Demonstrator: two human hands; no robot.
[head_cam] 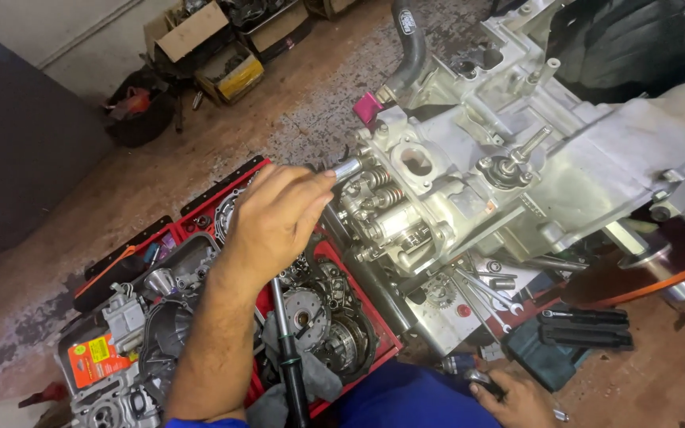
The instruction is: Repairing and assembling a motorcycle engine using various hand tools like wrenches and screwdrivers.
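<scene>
The left hand (275, 218) pinches a small silver socket (348, 167) in its fingers, right at the valve springs (374, 186) of the engine cylinder head (438, 182). Seating it squarely looks wise. The right hand (517, 400), low down, grips a dark-handled tool (469, 372).

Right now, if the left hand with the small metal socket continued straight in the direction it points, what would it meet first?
The left hand points right, holding a small metal socket at its fingertips. Straight on, it would probably first meet the valve springs on the engine cylinder head, which look very close, though depth is unclear.
</scene>
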